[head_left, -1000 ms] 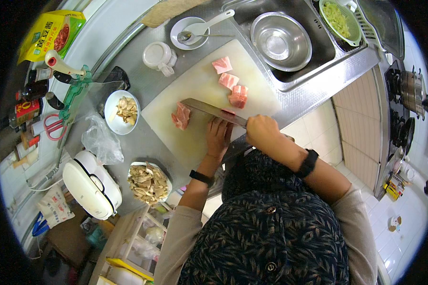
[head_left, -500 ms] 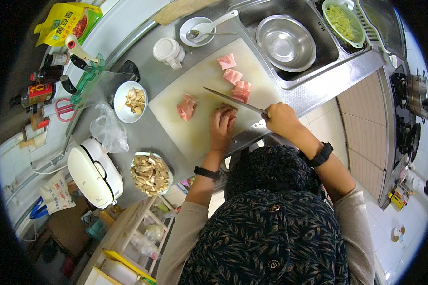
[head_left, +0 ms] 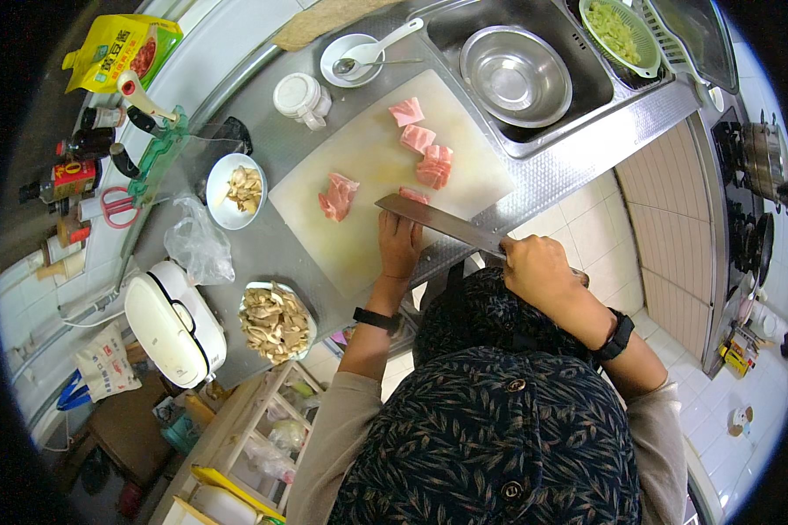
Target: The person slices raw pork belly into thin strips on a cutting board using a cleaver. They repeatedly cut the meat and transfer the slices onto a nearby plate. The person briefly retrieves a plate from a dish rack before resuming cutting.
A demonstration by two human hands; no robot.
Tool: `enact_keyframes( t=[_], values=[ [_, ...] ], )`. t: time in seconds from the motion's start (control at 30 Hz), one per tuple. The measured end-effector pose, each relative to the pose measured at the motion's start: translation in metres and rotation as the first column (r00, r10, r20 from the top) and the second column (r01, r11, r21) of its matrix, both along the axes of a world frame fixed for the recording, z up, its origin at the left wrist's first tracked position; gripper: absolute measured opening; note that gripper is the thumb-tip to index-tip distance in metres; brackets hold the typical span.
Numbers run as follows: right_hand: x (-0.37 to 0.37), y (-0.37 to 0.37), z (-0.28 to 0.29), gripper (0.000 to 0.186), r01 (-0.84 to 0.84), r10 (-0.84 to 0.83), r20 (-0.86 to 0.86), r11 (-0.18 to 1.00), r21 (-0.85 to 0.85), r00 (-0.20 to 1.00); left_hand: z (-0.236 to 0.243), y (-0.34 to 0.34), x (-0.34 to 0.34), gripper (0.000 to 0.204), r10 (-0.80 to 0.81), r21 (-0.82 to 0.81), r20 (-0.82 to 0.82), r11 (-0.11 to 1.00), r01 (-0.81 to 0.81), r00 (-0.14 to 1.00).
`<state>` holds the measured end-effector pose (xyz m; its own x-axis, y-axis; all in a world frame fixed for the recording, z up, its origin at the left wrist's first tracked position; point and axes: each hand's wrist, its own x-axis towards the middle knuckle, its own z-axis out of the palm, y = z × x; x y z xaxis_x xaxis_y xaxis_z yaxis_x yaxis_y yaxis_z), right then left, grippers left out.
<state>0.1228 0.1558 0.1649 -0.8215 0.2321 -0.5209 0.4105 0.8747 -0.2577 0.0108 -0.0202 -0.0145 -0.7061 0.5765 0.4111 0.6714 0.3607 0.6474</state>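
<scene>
My right hand [head_left: 541, 267] clasps the knife [head_left: 451, 229], its blade slanting leftward and away between my left hand [head_left: 398, 252] and the small meat piece [head_left: 414, 195] on the cutting board [head_left: 320, 245]. My left fingers, nearer, lie close together; whether they pinch meat, I cannot tell.

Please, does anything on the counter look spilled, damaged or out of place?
Nothing is visibly spilled or damaged around the cutting board; only the crumpled plastic bag, loose beside the white appliance, looks slightly untidy.
</scene>
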Motion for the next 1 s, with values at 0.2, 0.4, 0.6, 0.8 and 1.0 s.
enact_keyframes(
  t=[0.2, 0.4, 0.6, 0.8, 1.0],
  values=[
    [0.001, 0.007, 0.004, 0.011, -0.042, 0.042, -0.002, 0.998, 0.038, 0.999, 0.01, 0.001, -0.001, 0.028, -0.007, -0.013, 0.063, 1.0, 0.008, 0.998],
    [-0.013, 0.003, -0.01, 0.011, -0.092, 0.092, -0.036, 0.996, 0.012, 0.995, 0.009, 0.002, -0.006, 0.025, -0.026, -0.023, 0.003, 0.999, 0.026, 1.0],
    [-0.032, -0.014, -0.035, 0.011, -0.081, 0.084, -0.097, 0.996, 0.041, 0.992, 0.009, -0.004, -0.006, 0.024, -0.028, -0.08, -0.015, 0.996, 0.027, 0.999],
    [-0.051, -0.015, -0.048, 0.012, -0.052, 0.052, -0.006, 0.999, -0.015, 0.999, 0.002, 0.0, -0.005, 0.022, -0.009, -0.023, 0.007, 1.0, 0.009, 1.0],
    [-0.073, -0.022, -0.065, 0.014, -0.04, 0.041, 0.05, 0.999, -0.013, 0.998, 0.006, 0.001, -0.006, 0.022, -0.021, 0.008, 0.019, 1.0, 0.021, 1.0]
  ],
)
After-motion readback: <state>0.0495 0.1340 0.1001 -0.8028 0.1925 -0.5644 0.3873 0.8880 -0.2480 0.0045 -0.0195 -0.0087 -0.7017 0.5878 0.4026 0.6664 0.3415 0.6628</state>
